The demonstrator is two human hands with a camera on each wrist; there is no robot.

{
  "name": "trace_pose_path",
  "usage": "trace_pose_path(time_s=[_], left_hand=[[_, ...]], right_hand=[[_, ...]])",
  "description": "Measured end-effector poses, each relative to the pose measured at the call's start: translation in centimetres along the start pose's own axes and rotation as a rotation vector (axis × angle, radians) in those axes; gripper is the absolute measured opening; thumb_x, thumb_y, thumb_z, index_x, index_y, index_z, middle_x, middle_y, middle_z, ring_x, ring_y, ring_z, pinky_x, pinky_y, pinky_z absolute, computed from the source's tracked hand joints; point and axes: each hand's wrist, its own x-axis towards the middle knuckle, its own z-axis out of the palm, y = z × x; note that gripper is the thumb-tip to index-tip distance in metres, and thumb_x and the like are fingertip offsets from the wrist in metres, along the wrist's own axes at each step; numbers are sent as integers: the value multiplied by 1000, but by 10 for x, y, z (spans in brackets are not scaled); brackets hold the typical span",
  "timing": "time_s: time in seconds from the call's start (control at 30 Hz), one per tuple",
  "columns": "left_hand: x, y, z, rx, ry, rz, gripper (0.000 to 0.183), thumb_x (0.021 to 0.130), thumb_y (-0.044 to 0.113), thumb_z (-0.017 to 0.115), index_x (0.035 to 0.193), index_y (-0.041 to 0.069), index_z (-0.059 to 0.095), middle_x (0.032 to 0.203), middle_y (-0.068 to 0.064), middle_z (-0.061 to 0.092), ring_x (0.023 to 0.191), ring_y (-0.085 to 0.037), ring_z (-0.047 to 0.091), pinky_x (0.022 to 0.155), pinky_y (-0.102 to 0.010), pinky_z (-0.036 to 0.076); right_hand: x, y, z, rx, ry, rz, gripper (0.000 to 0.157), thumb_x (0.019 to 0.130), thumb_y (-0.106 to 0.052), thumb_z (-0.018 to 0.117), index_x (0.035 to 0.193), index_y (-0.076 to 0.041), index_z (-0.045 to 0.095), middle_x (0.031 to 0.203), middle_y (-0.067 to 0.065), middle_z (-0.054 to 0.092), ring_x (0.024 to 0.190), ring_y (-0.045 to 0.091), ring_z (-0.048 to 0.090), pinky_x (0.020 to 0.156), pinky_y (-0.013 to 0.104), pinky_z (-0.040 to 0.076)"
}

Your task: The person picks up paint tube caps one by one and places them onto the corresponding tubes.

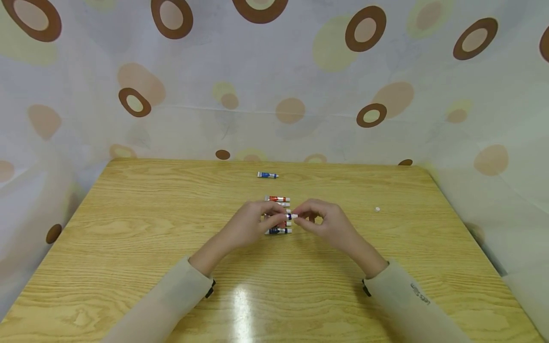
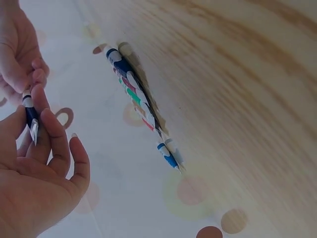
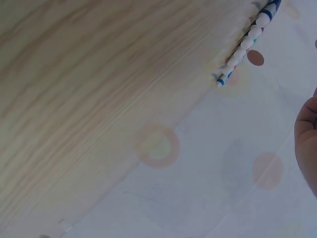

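Note:
My left hand (image 1: 250, 223) pinches a small dark blue paint tube (image 2: 31, 118) between thumb and fingers, above a row of similar tubes. At the tube's white cap end (image 1: 294, 216), my right hand (image 1: 332, 223) pinches with thumb and forefinger. Under the hands lie several tubes side by side, caps to the right, from a red tube (image 1: 279, 199) at the back to a dark blue tube (image 1: 279, 231) at the front. The left hand covers part of the row. In the right wrist view only an edge of a hand (image 3: 307, 141) shows.
A blue paint tube (image 1: 267, 175) lies apart, near the back edge of the wooden table (image 1: 128, 247). A small white piece (image 1: 377, 209) lies to the right of the hands. A dotted curtain (image 1: 257, 71) hangs behind the table and along its sides.

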Motion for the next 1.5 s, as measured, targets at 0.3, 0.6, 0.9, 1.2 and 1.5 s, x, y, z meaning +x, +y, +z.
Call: trace_pose_path(time_s=[0.3,0.6,0.9,1.2,1.5], left_hand=[[-1,-2,0,16,-19,34,21,104,28,62,116,15,73,101,3,77,95,-9,70,81,-25,56],[-4,0,-1,-7,-40,30,20,104,28,62,115,16,74,100,4,76,97,-20,72,79,-26,55],[-4,-1,-2,8,-41,22,20,104,29,62,113,17,74,97,5,76,95,-15,71,79,-27,55],[-5,-3,-3,-5,-46,23,21,105,30,61,114,17,74,95,5,76,96,-19,72,80,-28,54],[-4,-3,-2,5,-62,39,17,104,24,62,111,15,74,95,1,78,88,-10,66,74,-23,51]], right_hand=[[-2,1,-1,6,-24,11,10,97,-13,72,104,-14,78,97,-1,75,81,5,61,71,27,54],[-4,4,-1,9,-46,-21,10,99,-15,70,105,-15,78,94,-2,74,78,5,60,70,24,53],[-4,7,0,26,-36,-54,15,96,-12,74,111,-13,76,103,-1,74,88,4,64,72,23,54],[-5,6,1,24,-8,-107,16,93,-8,76,106,-16,73,103,-2,72,88,5,63,72,25,53],[-5,5,3,24,0,-130,12,93,-5,75,100,-14,74,101,0,72,86,5,62,72,23,52]])
